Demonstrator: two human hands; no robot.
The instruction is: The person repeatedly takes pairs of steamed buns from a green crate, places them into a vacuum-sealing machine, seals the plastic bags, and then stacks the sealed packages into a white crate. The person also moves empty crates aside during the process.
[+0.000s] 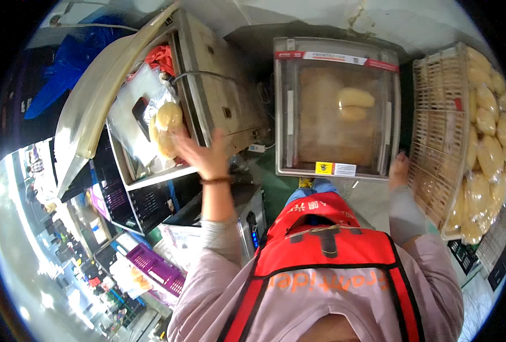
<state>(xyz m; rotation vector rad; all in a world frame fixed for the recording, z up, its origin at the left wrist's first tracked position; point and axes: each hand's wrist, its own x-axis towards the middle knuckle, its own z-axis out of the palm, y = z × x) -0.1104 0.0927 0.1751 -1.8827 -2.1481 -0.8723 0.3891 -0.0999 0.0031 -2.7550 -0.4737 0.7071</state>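
My left hand, blurred and with fingers apart, is at the edge of a clear bag of pale peeled potatoes. Whether it touches the bag I cannot tell. That bag lies on clear plastic bags in an open box-shaped machine, whose curved clear lid is raised. In front of me stands a vacuum packing machine with its clear lid down; two pale potatoes show through. My right hand is at the lid's right front corner, its fingers mostly hidden.
A white plastic crate on the right is heaped with bagged potatoes. A dark phone and a red bag lie in the left machine. Blue plastic hangs behind its lid. A purple basket stands lower left.
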